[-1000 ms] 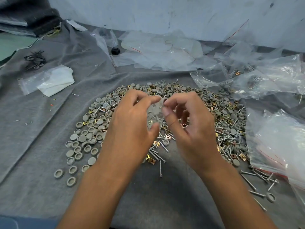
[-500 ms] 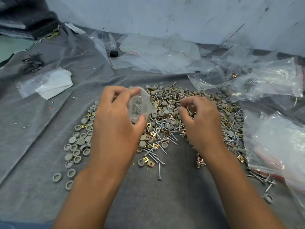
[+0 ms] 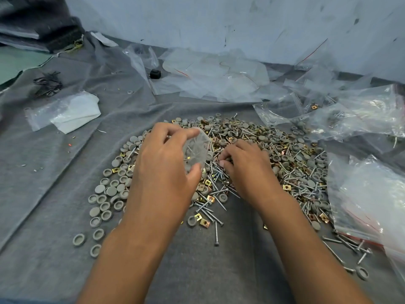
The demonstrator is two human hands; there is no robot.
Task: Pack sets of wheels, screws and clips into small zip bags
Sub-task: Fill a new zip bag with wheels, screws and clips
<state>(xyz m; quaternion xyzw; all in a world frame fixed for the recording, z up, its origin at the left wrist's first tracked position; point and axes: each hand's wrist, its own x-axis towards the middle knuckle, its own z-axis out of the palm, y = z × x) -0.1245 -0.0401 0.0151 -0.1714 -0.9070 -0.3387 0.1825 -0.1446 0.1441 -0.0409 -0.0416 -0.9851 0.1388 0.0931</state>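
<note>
Since half a second ago my right hand (image 3: pixel 245 167) has dropped from the air onto the heap, its curled fingertips now pinching among the screws (image 3: pixel 215 172) at the middle of the pile, though what exactly they have caught I cannot tell. My left hand (image 3: pixel 162 170) grips a small zip bag (image 3: pixel 195 150) between thumb below and fingers above; it is clear, crinkled plastic, and thin screw shafts show through it. Just under both hands lies the mixed heap: round grey wheels (image 3: pixel 109 191) like shallow cups, mostly spread to the left and near side, silvery threaded screws, and small square brass-coloured clips (image 3: pixel 205 222) with a hole in each. All of it rests on a grey felt-like cloth (image 3: pixel 54 260), creased in long folds. To the right sit clear bags with red zip lines (image 3: pixel 368 207), some holding parts. On the far side lies a loose drift of empty clear bags (image 3: pixel 219 75) with a small black block (image 3: pixel 155 73) beside them. Far left are a folded white sheet in plastic (image 3: pixel 72 113) and a tangle of dark wires (image 3: pixel 47 83). No writing is readable anywhere.
</note>
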